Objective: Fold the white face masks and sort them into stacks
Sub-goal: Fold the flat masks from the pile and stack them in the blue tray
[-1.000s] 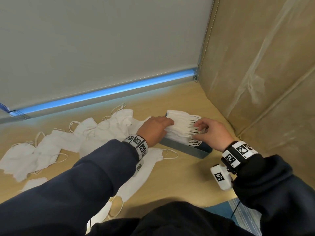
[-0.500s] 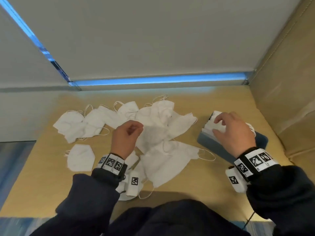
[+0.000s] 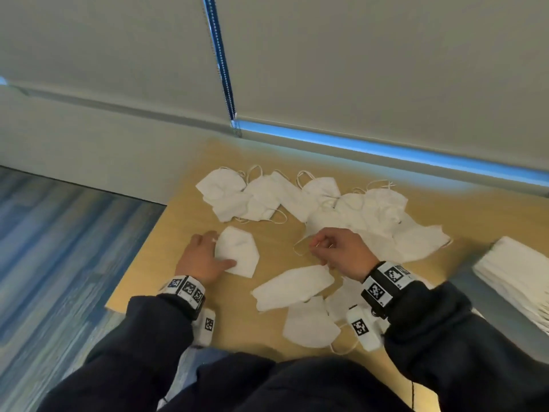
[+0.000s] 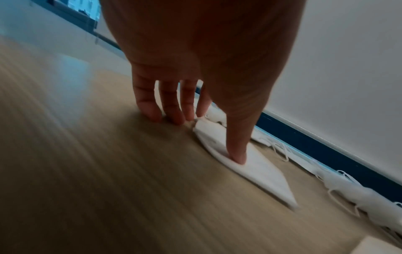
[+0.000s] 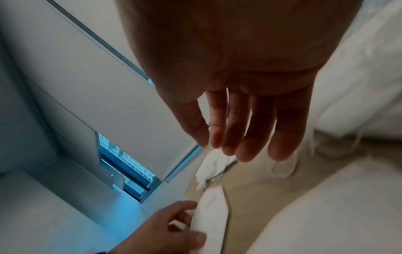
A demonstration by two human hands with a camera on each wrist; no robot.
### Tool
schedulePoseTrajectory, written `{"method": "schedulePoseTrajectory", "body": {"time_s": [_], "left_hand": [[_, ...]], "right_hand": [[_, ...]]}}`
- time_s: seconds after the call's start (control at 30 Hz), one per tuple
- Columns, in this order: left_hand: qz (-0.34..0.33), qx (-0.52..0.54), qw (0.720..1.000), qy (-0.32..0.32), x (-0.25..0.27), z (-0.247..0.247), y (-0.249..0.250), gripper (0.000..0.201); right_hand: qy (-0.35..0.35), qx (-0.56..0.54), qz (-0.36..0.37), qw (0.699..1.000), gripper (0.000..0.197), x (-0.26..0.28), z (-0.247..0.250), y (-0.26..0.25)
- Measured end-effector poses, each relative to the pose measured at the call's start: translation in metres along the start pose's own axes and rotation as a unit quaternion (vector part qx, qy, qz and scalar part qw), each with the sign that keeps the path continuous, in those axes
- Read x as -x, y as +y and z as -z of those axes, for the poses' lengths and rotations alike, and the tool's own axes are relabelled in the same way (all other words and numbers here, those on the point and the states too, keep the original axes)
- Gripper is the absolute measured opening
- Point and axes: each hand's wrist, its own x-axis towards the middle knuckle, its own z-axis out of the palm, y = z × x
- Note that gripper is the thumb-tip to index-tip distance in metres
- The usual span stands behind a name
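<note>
A lone folded white mask [image 3: 240, 251] [image 4: 261, 171] [image 5: 213, 214] lies flat near the table's left edge. My left hand [image 3: 222, 250] [image 4: 204, 137] is on it: the thumb presses its near part and the fingertips [image 4: 172, 116] touch the wood at its left tip. My right hand [image 3: 319, 246] [image 5: 217, 146] hovers over the middle of the table with loosely bent fingers, holding nothing, just above an ear loop [image 3: 300, 248]. A stack of folded masks [image 3: 517, 278] stands in a grey-blue tray [image 3: 487, 310] at the far right.
Several loose masks [image 3: 326, 200] are spread along the back of the wooden table [image 3: 282, 233], and two more [image 3: 294, 286] lie close to my body. The table's left edge [image 3: 139, 263] drops to blue carpet. A pale wall stands right behind.
My left hand has moved left from the pile onto the lone mask. My right hand has left the stack in the tray and come to the table's middle. The head view has swung left.
</note>
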Motion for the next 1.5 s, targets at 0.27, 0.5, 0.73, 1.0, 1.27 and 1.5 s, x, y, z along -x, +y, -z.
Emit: {"method": "schedulePoseTrajectory", "body": {"time_s": [0.27, 0.5, 0.73, 1.0, 1.27, 1.5], "left_hand": [[-0.068, 0.152, 0.984, -0.060, -0.021, -0.003, 0.000, 0.070], [-0.263, 0.246, 0.925, -0.124, -0.027, 0.049, 0.017, 0.070], [-0.234, 0.070, 0.969, -0.017, -0.105, 0.065, 0.055, 0.048], [-0.211, -0.065, 0.971, -0.096, -0.115, 0.034, 0.020, 0.077], [-0.205, -0.073, 0.947, -0.234, -0.100, 0.078, 0.014, 0.039], [-0.169, -0.133, 0.975, -0.057, -0.131, 0.038, 0.071, 0.088]], "right_hand": [[-0.022, -0.001, -0.087, 0.996, 0.035, -0.053, -0.105, -0.025], [-0.015, 0.003, -0.027, 1.000, 0.039, -0.063, -0.108, -0.053], [0.044, -0.233, -0.135, 0.962, 0.016, -0.043, -0.090, -0.047], [0.160, -0.369, -0.199, 0.894, 0.020, -0.017, -0.058, -0.013], [0.181, -0.403, -0.254, 0.861, 0.024, -0.010, -0.079, 0.008], [0.190, -0.384, -0.244, 0.870, 0.022, -0.029, -0.079, -0.006]]}}
